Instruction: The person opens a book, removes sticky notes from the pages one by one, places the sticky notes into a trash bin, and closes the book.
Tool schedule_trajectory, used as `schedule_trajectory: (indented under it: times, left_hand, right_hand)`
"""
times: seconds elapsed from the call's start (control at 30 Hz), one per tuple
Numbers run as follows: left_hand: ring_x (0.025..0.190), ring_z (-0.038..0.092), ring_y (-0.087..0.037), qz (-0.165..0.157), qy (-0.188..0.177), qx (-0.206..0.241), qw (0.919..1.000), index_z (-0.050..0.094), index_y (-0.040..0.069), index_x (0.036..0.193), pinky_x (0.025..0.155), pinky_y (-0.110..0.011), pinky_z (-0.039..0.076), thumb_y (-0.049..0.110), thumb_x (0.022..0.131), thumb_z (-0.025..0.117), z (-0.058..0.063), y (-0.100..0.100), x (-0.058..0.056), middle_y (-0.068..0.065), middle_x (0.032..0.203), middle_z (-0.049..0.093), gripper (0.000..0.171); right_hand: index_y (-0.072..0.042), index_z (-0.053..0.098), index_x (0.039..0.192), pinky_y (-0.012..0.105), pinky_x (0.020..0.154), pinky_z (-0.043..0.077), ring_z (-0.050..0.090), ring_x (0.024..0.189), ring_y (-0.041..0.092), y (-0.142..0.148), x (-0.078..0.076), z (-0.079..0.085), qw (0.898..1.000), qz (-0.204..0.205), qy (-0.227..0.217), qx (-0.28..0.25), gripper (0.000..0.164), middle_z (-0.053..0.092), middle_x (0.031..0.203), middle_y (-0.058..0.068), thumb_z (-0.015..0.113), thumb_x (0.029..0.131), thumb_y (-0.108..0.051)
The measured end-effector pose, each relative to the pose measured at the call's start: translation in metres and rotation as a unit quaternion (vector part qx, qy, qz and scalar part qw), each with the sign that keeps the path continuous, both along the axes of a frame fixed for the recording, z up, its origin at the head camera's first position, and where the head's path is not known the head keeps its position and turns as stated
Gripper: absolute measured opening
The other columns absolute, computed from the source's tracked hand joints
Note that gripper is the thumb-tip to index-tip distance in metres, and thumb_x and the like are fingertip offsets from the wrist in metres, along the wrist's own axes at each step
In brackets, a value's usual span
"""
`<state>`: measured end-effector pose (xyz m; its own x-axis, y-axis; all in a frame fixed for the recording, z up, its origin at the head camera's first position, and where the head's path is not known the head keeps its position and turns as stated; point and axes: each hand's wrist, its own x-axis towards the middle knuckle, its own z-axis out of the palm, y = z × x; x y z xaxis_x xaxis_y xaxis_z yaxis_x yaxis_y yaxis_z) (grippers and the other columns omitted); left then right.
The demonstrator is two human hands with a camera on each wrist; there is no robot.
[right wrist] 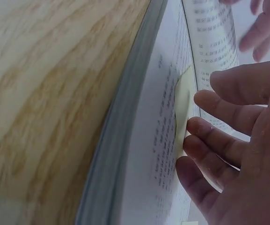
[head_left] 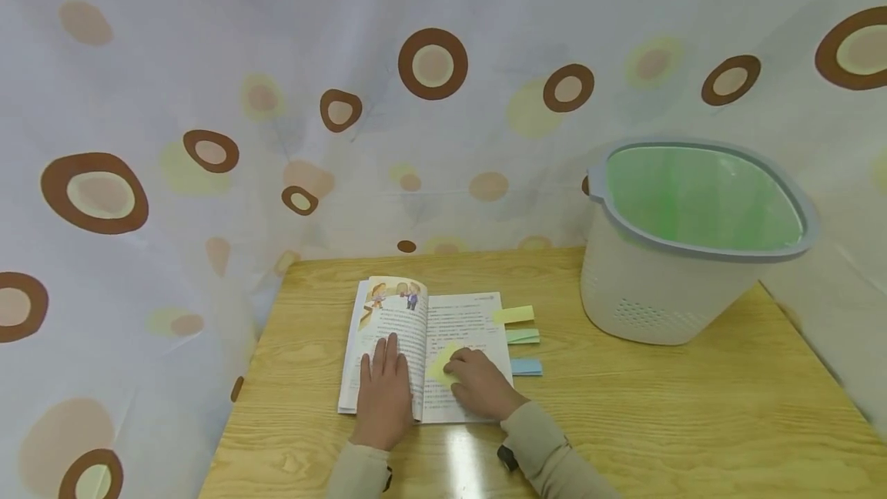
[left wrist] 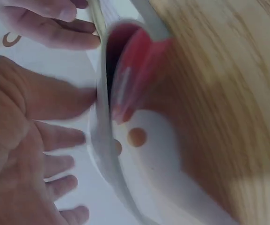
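Note:
An open book (head_left: 460,322) lies on the wooden table, printed text on both pages and a small colour drawing at the top of the left one. My left hand (head_left: 384,399) rests flat on the left page with straight fingers. On the right page lies a yellow sticky note (head_left: 438,366), and my right hand (head_left: 481,383) is over its right part. In the right wrist view, several relaxed fingertips touch the note (right wrist: 185,108), while the thumb stands apart from it. The left wrist view is blurred around the book's edge.
Yellow (head_left: 516,314), green (head_left: 523,336) and blue (head_left: 527,366) paper tabs stick out from the book's right edge. A pale basket with a grey rim (head_left: 707,249) and green inside stands at the right. A dotted cloth (head_left: 485,137) hangs behind the table (head_left: 624,406).

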<state>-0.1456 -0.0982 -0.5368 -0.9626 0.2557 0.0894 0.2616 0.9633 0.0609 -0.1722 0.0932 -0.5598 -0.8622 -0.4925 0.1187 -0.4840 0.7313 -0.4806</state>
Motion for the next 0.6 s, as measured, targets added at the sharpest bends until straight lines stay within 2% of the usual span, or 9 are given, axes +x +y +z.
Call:
schedule_trajectory:
  times: [0.07, 0.13, 0.23, 0.33, 0.43, 0.53, 0.6]
  left_hand:
    - [0.146, 0.033, -0.040, -0.022, -0.006, 0.012, 0.9997, 0.056, 0.003, 0.137, 0.117, -0.058, 0.034, 0.003, 0.076, 0.080, -0.004, -0.003, 0.000, -0.018, 0.158, 0.035, 0.066]
    - [0.143, 0.038, -0.040, -0.043, -0.011, 0.027, 0.9987, 0.057, 0.007, 0.136, 0.114, -0.058, 0.038, -0.001, 0.071, 0.082, -0.007, -0.006, 0.001, -0.016, 0.156, 0.039, 0.070]
    - [0.137, 0.046, -0.038, -0.051, -0.004, 0.042, 0.9978, 0.061, 0.008, 0.130, 0.107, -0.056, 0.046, 0.010, 0.079, 0.077, -0.013, -0.008, 0.002, -0.015, 0.150, 0.047, 0.054]
    - [0.135, 0.048, -0.037, -0.030, -0.003, 0.061, 0.9977, 0.058, 0.008, 0.132, 0.100, -0.056, 0.051, 0.027, 0.087, 0.072, -0.018, -0.007, 0.005, -0.015, 0.149, 0.048, 0.051]
    - [0.137, 0.045, -0.040, -0.006, -0.030, 0.074, 0.9967, 0.049, 0.006, 0.140, 0.097, -0.061, 0.050, 0.044, 0.084, 0.074, -0.022, -0.006, 0.007, -0.017, 0.152, 0.044, 0.071]
    - [0.142, 0.039, -0.042, 0.014, -0.069, 0.086, 0.9938, 0.042, 0.005, 0.147, 0.099, -0.068, 0.046, 0.049, 0.081, 0.075, -0.024, -0.003, 0.009, -0.019, 0.157, 0.038, 0.086]
    - [0.144, 0.037, -0.043, 0.022, -0.083, 0.091, 0.9922, 0.039, 0.005, 0.149, 0.099, -0.069, 0.045, 0.051, 0.081, 0.074, -0.025, -0.002, 0.009, -0.019, 0.158, 0.036, 0.089]
  right_hand:
    - [0.000, 0.070, 0.113, 0.045, 0.096, 0.052, 0.060, 0.110, 0.032, 0.000, 0.001, 0.000, 1.000, 0.001, -0.006, 0.006, 0.027, 0.064, 0.121, 0.016, 0.061, 0.089, -0.005]
    - [-0.001, 0.070, 0.113, 0.045, 0.097, 0.052, 0.060, 0.111, 0.032, -0.001, 0.003, 0.000, 1.000, -0.002, -0.009, 0.010, 0.027, 0.063, 0.123, 0.016, 0.062, 0.089, -0.007]
    - [-0.002, 0.070, 0.114, 0.046, 0.098, 0.053, 0.059, 0.114, 0.033, -0.002, 0.005, -0.002, 1.000, -0.006, -0.006, 0.015, 0.028, 0.062, 0.126, 0.016, 0.064, 0.087, -0.009]
    - [-0.004, 0.070, 0.115, 0.047, 0.099, 0.052, 0.059, 0.116, 0.033, -0.003, 0.006, -0.005, 1.000, -0.013, -0.002, 0.017, 0.029, 0.061, 0.128, 0.015, 0.065, 0.087, -0.011]
    - [-0.005, 0.069, 0.117, 0.051, 0.097, 0.052, 0.057, 0.119, 0.034, -0.003, 0.008, -0.007, 1.000, -0.022, -0.013, 0.013, 0.032, 0.060, 0.131, 0.014, 0.065, 0.087, -0.012]
    - [-0.006, 0.068, 0.119, 0.055, 0.095, 0.051, 0.054, 0.122, 0.036, -0.002, 0.009, -0.009, 0.999, -0.030, -0.030, 0.006, 0.033, 0.058, 0.133, 0.014, 0.065, 0.087, -0.014]
    - [-0.007, 0.067, 0.120, 0.056, 0.095, 0.050, 0.053, 0.123, 0.036, -0.001, 0.009, -0.010, 0.999, -0.035, -0.039, 0.005, 0.033, 0.056, 0.134, 0.013, 0.064, 0.087, -0.014]
